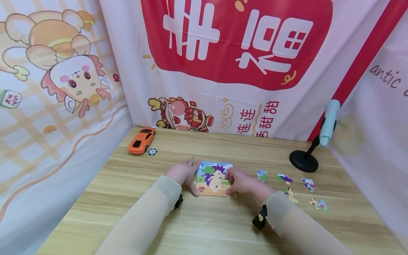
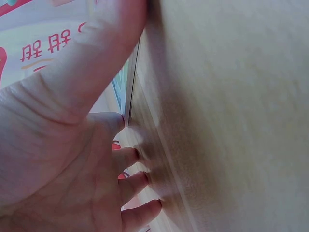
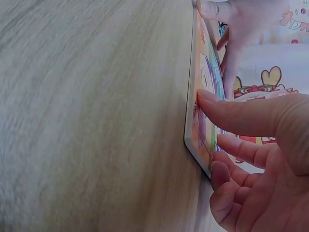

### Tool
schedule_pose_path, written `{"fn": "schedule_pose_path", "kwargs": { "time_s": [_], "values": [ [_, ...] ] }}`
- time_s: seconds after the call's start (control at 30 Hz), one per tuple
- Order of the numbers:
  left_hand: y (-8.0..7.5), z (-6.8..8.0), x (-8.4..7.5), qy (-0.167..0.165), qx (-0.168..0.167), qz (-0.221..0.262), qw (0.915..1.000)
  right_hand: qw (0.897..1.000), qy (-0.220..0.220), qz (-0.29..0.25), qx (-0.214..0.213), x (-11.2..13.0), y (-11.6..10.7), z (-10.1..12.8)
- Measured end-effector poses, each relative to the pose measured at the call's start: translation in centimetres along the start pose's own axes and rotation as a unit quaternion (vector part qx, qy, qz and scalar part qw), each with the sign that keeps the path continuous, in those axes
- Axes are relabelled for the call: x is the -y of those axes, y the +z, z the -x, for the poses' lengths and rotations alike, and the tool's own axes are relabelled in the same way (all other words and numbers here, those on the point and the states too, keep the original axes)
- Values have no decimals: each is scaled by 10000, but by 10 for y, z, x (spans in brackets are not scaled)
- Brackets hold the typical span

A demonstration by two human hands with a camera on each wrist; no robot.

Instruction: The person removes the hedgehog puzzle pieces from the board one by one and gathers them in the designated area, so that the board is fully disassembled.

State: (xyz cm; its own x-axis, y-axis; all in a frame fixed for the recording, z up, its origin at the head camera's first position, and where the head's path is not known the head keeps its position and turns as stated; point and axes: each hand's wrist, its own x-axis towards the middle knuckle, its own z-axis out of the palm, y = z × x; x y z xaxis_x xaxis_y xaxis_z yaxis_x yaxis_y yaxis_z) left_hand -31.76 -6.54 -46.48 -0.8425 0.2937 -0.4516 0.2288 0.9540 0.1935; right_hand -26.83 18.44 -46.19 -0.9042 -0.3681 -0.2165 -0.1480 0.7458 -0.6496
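A jigsaw puzzle board (image 1: 214, 187) with a purple-haired hedgehog picture lies flat on the table between both hands. My left hand (image 1: 183, 173) spans the board's left side, with the thumb near its front corner. In the left wrist view the left fingers (image 2: 133, 186) are spread and rest on the tabletop, the forefinger at the board's edge. My right hand (image 1: 243, 181) is over the board's right side. In the right wrist view its thumb (image 3: 241, 116) presses on the picture, the forefinger touches the surface further back, and the other fingers are bent. No loose piece shows between them.
Several loose puzzle pieces (image 1: 284, 178) lie to the right of the board. A teal microphone (image 1: 330, 122) on a black stand (image 1: 303, 161) is at the back right. At the back left are an orange toy car (image 1: 142, 141) and a round chip (image 1: 152, 152). Cloth hangs around the table.
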Motion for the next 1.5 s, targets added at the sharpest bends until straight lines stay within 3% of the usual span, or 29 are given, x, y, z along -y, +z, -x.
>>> {"fn": "schedule_pose_path", "kwargs": {
  "time_s": [0.23, 0.37, 0.53, 0.8, 0.97, 1.13, 1.3, 1.43, 1.5],
  "values": [
    [-10, 29, -11, 130, -127, 61, 9998, 9998, 59, -175, -51, -1, 0, -1],
    [-6, 18, -7, 79, -51, 30, 10000, 9994, 74, -326, -69, -3, -1, 0],
    [2, 2, 0, 80, -5, 59, 10000, 9948, -25, -1018, -7, -5, -6, 4],
    [-3, 12, -4, 45, 7, 90, 9999, 9813, -587, -1823, 207, -12, -36, 23],
    [2, 2, 0, 57, 26, 65, 10000, 9798, -691, -1875, 28, -26, -69, 47],
    [4, -6, 3, 32, 72, 32, 10000, 9847, -554, -1639, -218, -48, -104, 80],
    [-3, 9, -3, 142, -10, 74, 9999, 9910, -166, -1268, -406, -71, -139, 123],
    [-9, 22, -7, 162, -97, 153, 9997, 9932, -57, -1122, -299, -97, -160, 157],
    [-6, 17, -5, 216, -111, 209, 9995, 9937, 61, -1112, -141, -113, -167, 172]
  ]
}}
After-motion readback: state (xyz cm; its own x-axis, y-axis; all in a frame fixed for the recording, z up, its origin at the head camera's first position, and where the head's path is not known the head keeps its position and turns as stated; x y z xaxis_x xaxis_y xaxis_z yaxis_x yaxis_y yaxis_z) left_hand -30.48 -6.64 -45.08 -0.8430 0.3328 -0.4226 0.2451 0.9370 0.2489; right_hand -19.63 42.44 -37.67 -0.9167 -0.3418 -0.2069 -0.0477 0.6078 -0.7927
